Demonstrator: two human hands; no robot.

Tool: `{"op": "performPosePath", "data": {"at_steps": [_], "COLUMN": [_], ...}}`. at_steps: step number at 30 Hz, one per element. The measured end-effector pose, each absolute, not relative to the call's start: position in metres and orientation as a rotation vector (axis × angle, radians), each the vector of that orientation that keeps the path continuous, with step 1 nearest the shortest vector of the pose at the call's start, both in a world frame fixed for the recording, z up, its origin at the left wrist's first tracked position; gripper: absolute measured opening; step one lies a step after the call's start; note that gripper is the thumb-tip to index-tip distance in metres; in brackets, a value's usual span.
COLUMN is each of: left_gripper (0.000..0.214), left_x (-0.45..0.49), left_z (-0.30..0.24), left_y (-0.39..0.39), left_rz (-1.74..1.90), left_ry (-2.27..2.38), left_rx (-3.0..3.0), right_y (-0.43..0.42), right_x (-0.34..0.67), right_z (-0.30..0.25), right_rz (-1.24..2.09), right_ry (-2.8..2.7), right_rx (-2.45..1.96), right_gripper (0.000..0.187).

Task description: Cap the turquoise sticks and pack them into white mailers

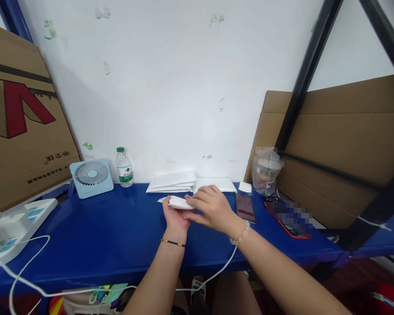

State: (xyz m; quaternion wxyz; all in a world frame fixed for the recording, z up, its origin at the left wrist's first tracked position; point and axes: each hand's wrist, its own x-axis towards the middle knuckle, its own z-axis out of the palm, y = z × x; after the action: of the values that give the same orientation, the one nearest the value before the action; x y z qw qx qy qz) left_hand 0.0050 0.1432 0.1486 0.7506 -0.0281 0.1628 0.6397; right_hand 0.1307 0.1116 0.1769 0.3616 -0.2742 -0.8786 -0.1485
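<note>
My left hand is closed round a small white folded paper, held above the middle of the blue table. From the right, my right hand pinches the paper's right end between thumb and fingers. The paper looks flat and layered; whether anything is inside cannot be seen. Just behind my hands, against the wall, lie a stack of white folded papers and a second white flat piece, partly covered by my right hand.
Back left stand a light-blue fan and a water bottle. A power strip trails white cables across the table's front edge. Right are a phone, another red-edged phone and a bagged cup. Cardboard flanks the table.
</note>
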Motion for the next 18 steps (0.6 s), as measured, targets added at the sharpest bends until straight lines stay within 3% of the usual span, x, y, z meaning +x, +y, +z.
{"op": "performPosePath", "data": {"at_steps": [4, 10, 14, 18], "left_gripper": [0.033, 0.058, 0.048, 0.022], "left_x": [0.012, 0.0, -0.027, -0.043], "left_z": [0.151, 0.146, 0.117, 0.096], "left_y": [0.139, 0.167, 0.21, 0.235], "left_rz": [1.513, 1.378, 1.485, 1.471], "left_ry": [0.261, 0.361, 0.746, 0.888], "left_rx": [0.171, 0.845, 0.699, 0.31], "right_y": [0.127, 0.222, 0.279, 0.305], "right_x": [0.146, 0.238, 0.284, 0.298], "right_z": [0.17, 0.17, 0.14, 0.108], "right_rz": [-0.221, 0.486, 0.664, 0.665], "right_ry": [-2.021, -1.105, -1.036, -1.102], "right_rx": [-0.859, -1.179, -1.487, -1.757], "right_gripper": [0.022, 0.028, 0.022, 0.017]}}
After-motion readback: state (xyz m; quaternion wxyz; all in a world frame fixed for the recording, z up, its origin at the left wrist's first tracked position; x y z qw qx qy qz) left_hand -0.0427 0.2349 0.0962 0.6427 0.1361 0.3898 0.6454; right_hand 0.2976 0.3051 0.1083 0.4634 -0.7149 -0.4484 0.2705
